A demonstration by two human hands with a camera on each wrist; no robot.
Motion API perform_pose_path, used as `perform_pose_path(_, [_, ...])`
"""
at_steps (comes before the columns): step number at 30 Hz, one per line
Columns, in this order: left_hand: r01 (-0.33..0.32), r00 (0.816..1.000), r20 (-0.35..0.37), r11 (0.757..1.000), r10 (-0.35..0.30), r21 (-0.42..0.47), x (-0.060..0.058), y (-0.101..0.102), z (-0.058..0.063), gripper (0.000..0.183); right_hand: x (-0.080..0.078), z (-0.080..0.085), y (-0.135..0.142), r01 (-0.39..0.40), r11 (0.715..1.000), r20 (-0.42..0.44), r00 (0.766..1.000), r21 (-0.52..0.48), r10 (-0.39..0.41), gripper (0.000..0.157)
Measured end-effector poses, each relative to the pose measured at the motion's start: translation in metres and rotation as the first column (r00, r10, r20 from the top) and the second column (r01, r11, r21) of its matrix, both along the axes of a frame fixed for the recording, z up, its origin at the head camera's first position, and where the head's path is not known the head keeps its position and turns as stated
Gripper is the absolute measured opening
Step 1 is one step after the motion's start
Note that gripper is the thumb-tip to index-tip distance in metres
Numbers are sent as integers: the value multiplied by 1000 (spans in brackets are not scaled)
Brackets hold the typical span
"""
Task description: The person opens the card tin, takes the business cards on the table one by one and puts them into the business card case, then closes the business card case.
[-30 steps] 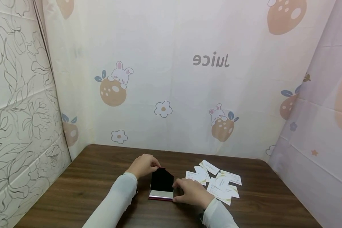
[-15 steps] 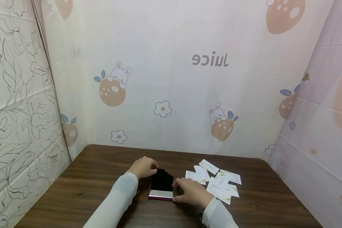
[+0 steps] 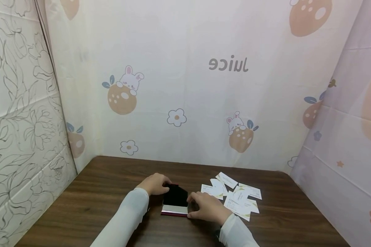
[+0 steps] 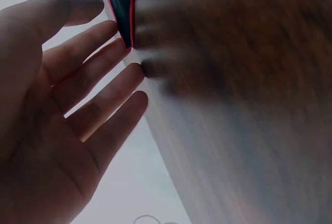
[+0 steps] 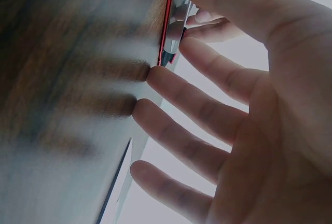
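Observation:
A card case lies open on the wooden table, with a silvery front part, a red edge and a black-lined lid tilted back. At the lid's far left corner is my left hand. Its fingers are fairly straight in the left wrist view, their tips at the red-edged lid, and the thumb is apart from it. My right hand holds the case's right end, thumb at the near corner and index finger farther back. Its other fingers stretch out with tips down on the table.
Several white business cards lie overlapping in a loose spread to the right of the case, beyond the right hand. The brown table ends at a printed curtain at the back, with more curtain at both sides.
My left hand has come slightly lower and nearer, its thumb easing off the lid's corner. The lid's top edge sits a little lower. My right hand has stayed in place.

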State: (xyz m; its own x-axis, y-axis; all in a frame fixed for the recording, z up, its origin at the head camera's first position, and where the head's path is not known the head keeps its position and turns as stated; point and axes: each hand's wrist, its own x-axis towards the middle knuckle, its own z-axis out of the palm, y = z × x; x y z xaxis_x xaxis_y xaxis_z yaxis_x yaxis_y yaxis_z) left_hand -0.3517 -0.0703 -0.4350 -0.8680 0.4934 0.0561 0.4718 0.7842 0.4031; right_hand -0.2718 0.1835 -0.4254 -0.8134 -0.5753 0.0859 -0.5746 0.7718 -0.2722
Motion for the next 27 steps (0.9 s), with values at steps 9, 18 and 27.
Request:
perform_pose_path(9, [9, 997, 78, 999, -6, -35, 12, -3, 1, 43, 0, 0, 0, 3, 1000, 7, 1000, -2, -3, 41])
perform_pose_path(18, [68, 982, 174, 997, -73, 32, 34, -17, 4, 66, -1, 0, 1, 8, 1000, 19, 1000, 6, -8, 42])
perform_pose_path(27, [97, 970, 217, 994, -105, 51, 41, -23, 3, 84, -3, -1, 2, 4, 1000, 34, 999, -2, -4, 43])
